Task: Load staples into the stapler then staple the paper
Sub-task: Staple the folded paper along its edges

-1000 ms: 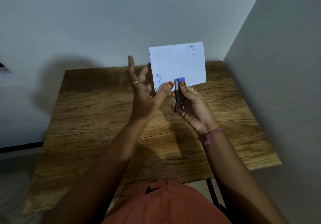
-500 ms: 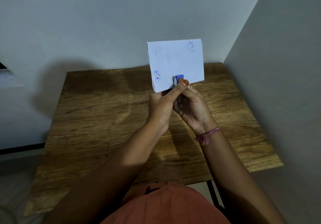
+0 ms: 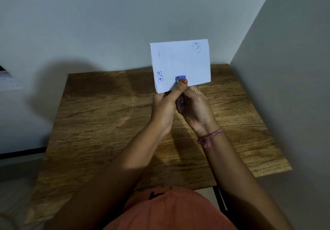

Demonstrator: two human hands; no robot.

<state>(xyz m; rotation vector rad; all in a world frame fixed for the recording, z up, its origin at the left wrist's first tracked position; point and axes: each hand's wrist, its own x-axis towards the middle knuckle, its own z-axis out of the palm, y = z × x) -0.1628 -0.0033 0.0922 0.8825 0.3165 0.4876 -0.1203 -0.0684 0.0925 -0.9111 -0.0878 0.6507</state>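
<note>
You hold the stapler (image 3: 180,94) between both hands above the middle of the wooden table (image 3: 107,122). Its long axis runs from about six o'clock to twelve o'clock, tipped slightly upward, with the blue nose at the twelve o'clock end lying over the lower edge of the paper (image 3: 180,63). Most of the stapler's body is hidden by your palms; only the blue tip and a dark strip of its side show.

Your right hand (image 3: 196,108) wraps round the stapler's body from the three o'clock side, fingers curled about it. Your left hand (image 3: 165,104) closes in from the nine o'clock side, its thumb lying along the top with the painted nail just behind the blue nose, pressing there. Its other fingers are tucked behind, and you cannot tell what they touch.

The paper stands nearly upright, its long sides running nine to three o'clock, the lower edge caught at the stapler's nose. A pink thread band (image 3: 209,137) sits at your right wrist.
</note>
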